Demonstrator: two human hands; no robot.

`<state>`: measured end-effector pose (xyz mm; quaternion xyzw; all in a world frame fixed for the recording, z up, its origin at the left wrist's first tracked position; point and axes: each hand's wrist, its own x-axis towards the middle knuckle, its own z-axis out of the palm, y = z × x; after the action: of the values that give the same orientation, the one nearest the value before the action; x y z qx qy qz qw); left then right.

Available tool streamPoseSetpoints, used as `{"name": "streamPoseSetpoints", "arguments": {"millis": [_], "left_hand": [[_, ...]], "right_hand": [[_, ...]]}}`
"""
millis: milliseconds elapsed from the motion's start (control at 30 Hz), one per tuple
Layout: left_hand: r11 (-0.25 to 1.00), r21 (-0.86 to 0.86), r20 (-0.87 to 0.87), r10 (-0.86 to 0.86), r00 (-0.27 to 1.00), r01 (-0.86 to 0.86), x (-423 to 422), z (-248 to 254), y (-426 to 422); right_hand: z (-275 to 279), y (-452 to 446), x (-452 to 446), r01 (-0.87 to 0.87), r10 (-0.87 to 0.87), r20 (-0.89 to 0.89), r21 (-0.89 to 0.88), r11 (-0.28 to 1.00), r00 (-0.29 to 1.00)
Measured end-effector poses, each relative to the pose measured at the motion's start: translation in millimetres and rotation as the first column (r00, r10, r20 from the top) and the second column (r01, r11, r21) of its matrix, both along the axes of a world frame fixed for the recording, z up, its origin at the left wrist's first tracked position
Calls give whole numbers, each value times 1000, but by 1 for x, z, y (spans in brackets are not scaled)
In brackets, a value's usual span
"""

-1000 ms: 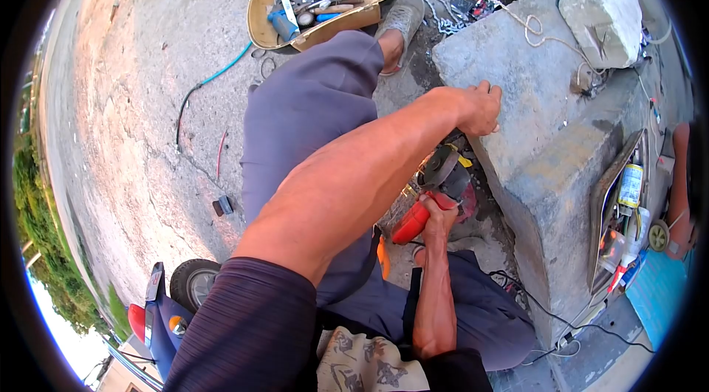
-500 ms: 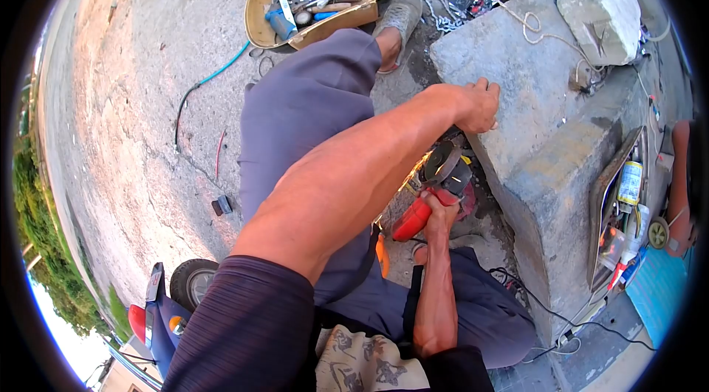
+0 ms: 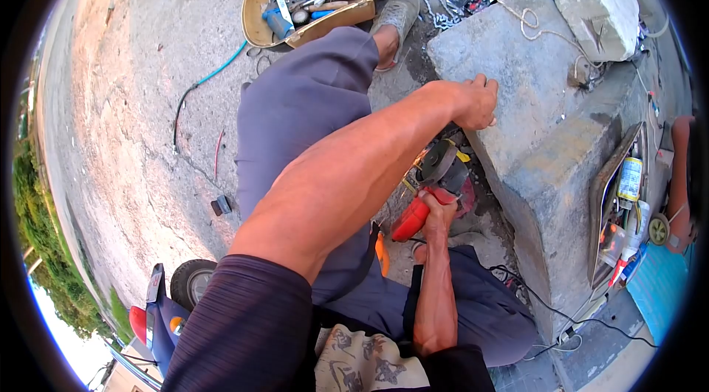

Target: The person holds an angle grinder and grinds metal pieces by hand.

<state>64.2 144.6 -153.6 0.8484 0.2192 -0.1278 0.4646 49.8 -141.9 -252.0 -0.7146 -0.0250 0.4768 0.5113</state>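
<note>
My right hand [image 3: 440, 209] is closed around the red body of an angle grinder [image 3: 410, 219]. The grinder's dark round disc and guard [image 3: 439, 162] point up, beneath my left forearm. A few sparks show beside the disc. My left hand [image 3: 476, 102] reaches across at the edge of a large concrete block [image 3: 509, 60], with its fingers curled. What lies under that hand is hidden by the hand and wrist. The piece the disc works on is mostly out of sight behind my forearm.
A yellowish tray of tools [image 3: 255, 23] lies on the ground near my foot. Rough stone cubes [image 3: 600, 8] sit on the concrete block. At right is an open case with spray cans [image 3: 630, 179]. A black cable [image 3: 569, 318] runs along the floor, and a motorbike wheel [image 3: 193, 283] is at lower left.
The bright stream of sparks beside the disc has shrunk to a few specks. Both hands keep nearly the same place, and the whole view has shifted very slightly.
</note>
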Motion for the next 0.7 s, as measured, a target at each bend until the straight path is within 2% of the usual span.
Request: {"name": "streamPoseSetpoints", "arguments": {"millis": [433,700], "left_hand": [[1000,-20,14,-4,1000,4,-2,0,1],[1000,-17,3,13,1000,-13,1,-4,-1]], "right_hand": [[0,8,7,-12,13,-13,65,998,1000],[-7,-5,2,-5,5,1,-20,1000,1000]]}}
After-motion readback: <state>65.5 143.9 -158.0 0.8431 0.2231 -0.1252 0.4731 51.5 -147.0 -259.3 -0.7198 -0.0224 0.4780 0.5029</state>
